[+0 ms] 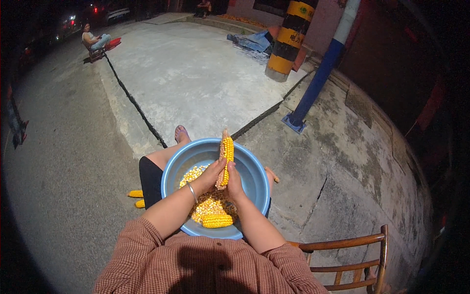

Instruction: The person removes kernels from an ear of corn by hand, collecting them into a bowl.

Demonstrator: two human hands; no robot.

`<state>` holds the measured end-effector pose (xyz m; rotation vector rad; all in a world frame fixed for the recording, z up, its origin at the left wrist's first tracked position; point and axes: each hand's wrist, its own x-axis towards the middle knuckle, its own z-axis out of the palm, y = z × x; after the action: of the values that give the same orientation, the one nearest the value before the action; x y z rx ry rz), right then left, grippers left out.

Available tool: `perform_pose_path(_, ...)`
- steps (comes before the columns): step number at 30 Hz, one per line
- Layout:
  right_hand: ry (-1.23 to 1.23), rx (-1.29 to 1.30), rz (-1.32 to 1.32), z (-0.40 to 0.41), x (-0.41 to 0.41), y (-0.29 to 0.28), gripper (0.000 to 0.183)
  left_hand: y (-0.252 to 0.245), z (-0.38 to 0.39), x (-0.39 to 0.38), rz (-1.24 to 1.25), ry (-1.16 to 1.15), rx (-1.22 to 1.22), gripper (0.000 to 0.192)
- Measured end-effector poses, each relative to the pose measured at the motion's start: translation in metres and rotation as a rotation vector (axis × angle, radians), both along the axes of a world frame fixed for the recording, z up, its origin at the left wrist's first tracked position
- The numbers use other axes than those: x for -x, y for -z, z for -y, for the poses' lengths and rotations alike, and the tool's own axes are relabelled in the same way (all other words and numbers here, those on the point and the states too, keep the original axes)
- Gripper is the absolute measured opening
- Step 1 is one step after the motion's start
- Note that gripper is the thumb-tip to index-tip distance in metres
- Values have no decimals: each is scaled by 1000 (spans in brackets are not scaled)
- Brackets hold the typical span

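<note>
A partly shelled ear of corn (228,150) stands nearly upright between my two hands, above a blue plastic basin (256,176) on my lap. Bare cob shows along its left side, and yellow kernels still cover the right. My left hand (212,174) grips the ear from the left, its thumb against the cob. From the right, my right hand (235,182) holds the same ear, thumb pressed on the kernels. Loose corn kernels (211,206) cover part of the basin's bottom. Another ear of corn (217,221), full of kernels, lies on them near my body.
Two ears of corn (136,193) lie on the ground left of my leg. A wooden chair (345,243) stands at my right. Beyond are a blue-and-white pole (319,77), a yellow-and-black striped post (286,47), a blue tarp (253,40) and a seated person (96,39) beside a red container (114,42).
</note>
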<state>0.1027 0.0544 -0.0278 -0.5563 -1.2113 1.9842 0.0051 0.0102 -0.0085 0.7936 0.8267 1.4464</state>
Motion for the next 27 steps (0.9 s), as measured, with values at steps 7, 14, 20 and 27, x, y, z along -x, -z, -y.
perform_pose_path(7, -47, 88, -46, 1, -3, -9, 46, 3, 0, 4, -41, -14, -44, 43)
perform_pose_path(14, -238, 174, -220, 0, -9, -21, 46, -4, 4, 11, 129, 9, -5, 47)
perform_pose_path(20, -128, 113, -9, 4, -3, -8, 47, 9, -6, 8, 11, -48, 30, 38)
perform_pose_path(27, -169, 212, -129, 5, -7, -21, 46, 3, -2, 8, -80, -43, -50, 34)
